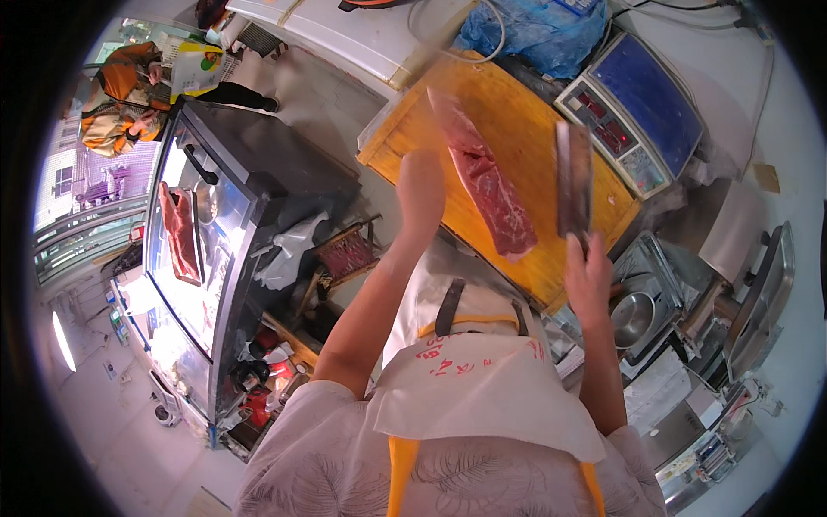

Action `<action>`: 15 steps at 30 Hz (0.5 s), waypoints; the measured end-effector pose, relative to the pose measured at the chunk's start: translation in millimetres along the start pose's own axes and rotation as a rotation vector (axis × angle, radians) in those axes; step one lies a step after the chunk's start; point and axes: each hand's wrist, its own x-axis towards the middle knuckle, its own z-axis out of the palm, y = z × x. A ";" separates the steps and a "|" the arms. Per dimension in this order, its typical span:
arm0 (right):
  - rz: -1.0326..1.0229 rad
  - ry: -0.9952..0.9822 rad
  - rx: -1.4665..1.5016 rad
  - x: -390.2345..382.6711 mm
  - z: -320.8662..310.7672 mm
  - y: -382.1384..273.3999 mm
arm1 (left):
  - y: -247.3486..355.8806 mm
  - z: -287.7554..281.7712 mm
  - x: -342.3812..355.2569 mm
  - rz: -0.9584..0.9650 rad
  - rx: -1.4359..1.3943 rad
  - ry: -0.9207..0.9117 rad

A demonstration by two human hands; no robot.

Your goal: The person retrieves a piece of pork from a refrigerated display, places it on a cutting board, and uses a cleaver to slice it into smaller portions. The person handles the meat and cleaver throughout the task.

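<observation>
A long slab of raw red meat (493, 185) with a pale fatty edge lies slantwise on a thick yellow cutting board (538, 121). In my right hand (587, 271) I grip a cleaver (575, 181) by its handle. Its broad blade, blurred by motion, is over the board's right part, apart from the meat. My left hand (420, 185) is at the board's left side, beside the slab's upper half. Its fingers are smeared and partly hidden, so their hold cannot be made out.
A blue-topped weighing scale (642, 108) stands beyond the board's right edge, near a blue plastic bag (538, 39). Metal bowls (633, 317) and trays are at the right. On the left, a lit glass display case (202, 233) holds another meat piece (179, 233). A person (125, 95) is behind it.
</observation>
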 end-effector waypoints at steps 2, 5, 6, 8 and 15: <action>-0.064 -0.076 0.032 41.5 27.9 -44.0 | 4.5 6.2 20.1 0.068 0.009 0.073; -0.135 -0.154 -0.025 84.9 72.0 -80.7 | -2.0 21.0 43.6 0.194 0.051 0.110; -0.176 -0.160 -0.048 95.1 84.5 -85.8 | -3.5 22.3 49.6 0.228 0.063 0.084; -0.230 -0.193 -0.127 113.1 107.2 -89.1 | -4.7 23.8 60.7 0.298 0.086 0.029; -0.260 -0.265 -0.233 128.7 145.7 -85.7 | -48.1 22.2 68.7 0.266 0.023 -0.002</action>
